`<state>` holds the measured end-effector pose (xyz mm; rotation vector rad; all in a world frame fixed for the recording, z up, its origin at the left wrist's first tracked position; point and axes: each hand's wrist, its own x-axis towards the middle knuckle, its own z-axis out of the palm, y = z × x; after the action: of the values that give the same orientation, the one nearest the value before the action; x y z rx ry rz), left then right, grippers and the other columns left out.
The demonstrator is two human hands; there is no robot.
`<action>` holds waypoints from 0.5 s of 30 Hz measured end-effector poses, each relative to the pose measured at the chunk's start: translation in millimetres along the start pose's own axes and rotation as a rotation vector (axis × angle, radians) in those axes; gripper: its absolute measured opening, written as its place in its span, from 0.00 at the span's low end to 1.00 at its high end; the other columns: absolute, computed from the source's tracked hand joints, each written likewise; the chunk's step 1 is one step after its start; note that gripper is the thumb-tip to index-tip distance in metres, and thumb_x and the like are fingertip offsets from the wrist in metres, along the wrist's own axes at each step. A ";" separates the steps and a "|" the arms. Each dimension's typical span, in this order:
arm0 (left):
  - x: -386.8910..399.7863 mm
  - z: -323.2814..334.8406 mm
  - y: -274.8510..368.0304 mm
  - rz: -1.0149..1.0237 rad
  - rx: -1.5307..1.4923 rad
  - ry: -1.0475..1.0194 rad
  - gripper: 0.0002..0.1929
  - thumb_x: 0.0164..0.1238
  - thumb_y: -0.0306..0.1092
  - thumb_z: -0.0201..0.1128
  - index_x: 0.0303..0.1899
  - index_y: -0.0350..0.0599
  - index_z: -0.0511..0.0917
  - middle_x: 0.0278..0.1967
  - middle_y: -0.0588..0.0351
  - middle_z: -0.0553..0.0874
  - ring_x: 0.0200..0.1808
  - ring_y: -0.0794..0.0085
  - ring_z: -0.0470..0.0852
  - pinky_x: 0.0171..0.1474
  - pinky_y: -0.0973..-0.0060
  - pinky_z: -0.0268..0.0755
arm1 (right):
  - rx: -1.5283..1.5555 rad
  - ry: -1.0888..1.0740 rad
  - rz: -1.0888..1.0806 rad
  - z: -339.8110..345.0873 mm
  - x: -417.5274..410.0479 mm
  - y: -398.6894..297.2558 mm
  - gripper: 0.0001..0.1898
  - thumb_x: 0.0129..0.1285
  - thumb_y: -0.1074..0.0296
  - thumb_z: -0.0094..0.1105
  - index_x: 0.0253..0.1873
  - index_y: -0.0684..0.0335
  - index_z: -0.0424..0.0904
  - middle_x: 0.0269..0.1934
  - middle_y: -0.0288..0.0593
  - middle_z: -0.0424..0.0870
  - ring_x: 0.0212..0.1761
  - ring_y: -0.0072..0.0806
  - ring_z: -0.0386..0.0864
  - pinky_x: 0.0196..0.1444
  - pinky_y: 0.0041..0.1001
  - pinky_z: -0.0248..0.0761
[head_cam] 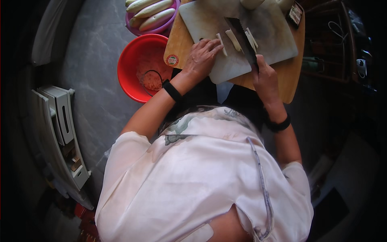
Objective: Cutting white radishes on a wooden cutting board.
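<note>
My right hand (266,77) grips the handle of a kitchen knife (242,34). Its dark blade points away from me over a white cutting board (278,42). Beside the blade's left side lies a thick pale vegetable piece (232,40); thinner pale strips (251,39) lie along its right side, partly covered by it. On the board's left part, my left hand (204,56) has its fingertips on a single white vegetable strip (223,48), pressing it to the board. The undersides of those fingers are hidden.
The board lies on a wooden board (279,78), with a phone (295,14) at its far right corner. Left of it, a red basin (127,66) holds shredded pale pieces. Beyond, a purple basin (169,27) holds several long white vegetables (157,19). A white slim shelf (63,118) stands left.
</note>
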<state>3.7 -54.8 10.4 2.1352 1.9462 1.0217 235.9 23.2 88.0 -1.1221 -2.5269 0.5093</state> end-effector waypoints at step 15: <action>102.0 2.3 9.0 -0.034 -0.246 -0.181 0.14 0.70 0.39 0.70 0.54 0.49 0.85 0.54 0.51 0.86 0.60 0.51 0.81 0.62 0.58 0.74 | -0.396 0.078 -0.118 -35.4 -15.9 37.4 0.21 0.56 0.75 0.70 0.54 0.45 0.82 0.47 0.38 0.76 0.38 0.39 0.86 0.37 0.39 0.79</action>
<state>9.8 37.1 55.3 1.9788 1.6749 0.9675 285.3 41.2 100.2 -1.0832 -2.6723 -0.0705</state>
